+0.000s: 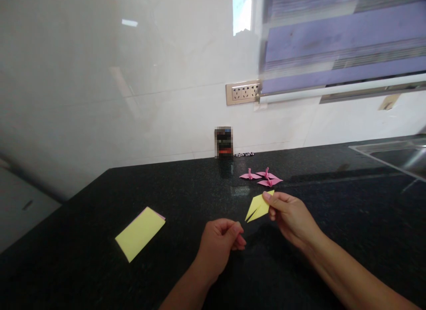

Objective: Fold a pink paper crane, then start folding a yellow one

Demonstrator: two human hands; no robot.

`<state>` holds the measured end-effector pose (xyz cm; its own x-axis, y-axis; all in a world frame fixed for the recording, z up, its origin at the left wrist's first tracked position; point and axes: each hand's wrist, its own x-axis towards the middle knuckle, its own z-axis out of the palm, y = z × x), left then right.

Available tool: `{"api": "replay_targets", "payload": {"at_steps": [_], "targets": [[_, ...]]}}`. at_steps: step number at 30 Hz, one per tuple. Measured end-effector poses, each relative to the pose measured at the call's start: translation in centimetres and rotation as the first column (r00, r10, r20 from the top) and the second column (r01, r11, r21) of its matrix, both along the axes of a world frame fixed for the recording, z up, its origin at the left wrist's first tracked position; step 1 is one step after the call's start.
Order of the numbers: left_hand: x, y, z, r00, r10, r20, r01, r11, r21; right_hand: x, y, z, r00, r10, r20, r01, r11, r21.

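Between the thumb and fingers of my right hand (pixel 293 214) is a folded piece of yellow origami paper (pixel 260 207). It has a kite-like shape, and its lower end splits into two narrow points toward my left hand. Closed, with the thumb against the curled fingers, my left hand (pixel 221 241) is just below and left of those points, apart from the paper. I see nothing in it. Beyond the right hand, three pink paper cranes (pixel 270 182) sit close together on the dark countertop (pixel 186 190).
At the left lies a stack of yellow paper (pixel 140 234) with a pink edge showing beneath. A blurred-out dark box (pixel 224 142) stands by the wall, beside a small beaded strip (pixel 244 154). The sink (pixel 399 156) is at far right; a socket panel (pixel 244 92) is on the wall.
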<state>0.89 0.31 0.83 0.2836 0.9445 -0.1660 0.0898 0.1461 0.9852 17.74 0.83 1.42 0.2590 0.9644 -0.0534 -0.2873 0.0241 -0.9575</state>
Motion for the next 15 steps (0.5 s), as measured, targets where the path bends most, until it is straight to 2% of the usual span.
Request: {"api": "replay_targets", "payload": {"at_steps": [3, 6, 9, 15], "targets": [[-0.1, 0.3, -0.3, 0.994, 0.096, 0.057, -0.098, 0.995, 0.035, -0.4, -0.3, -0.3, 0.997, 0.038, 0.070, -0.039, 0.999, 0.016], [0.0, 0.2, -0.4, 0.988, -0.024, 0.154, 0.018, 0.999, 0.043, -1.6, -1.0, -0.4, 0.979, 0.124, 0.164, -0.129, 0.991, 0.020], [0.1, -0.1, -0.3, 0.983, -0.144, 0.118, 0.140, 0.989, 0.038, -2.5, -1.7, -0.2, 0.957, 0.190, 0.219, -0.195, 0.981, 0.003], [0.5, -0.6, 0.2, 0.989, -0.124, 0.084, 0.120, 0.991, 0.052, -3.4, -2.2, 0.2, 0.932, 0.353, 0.078, -0.353, 0.935, -0.013]]}}
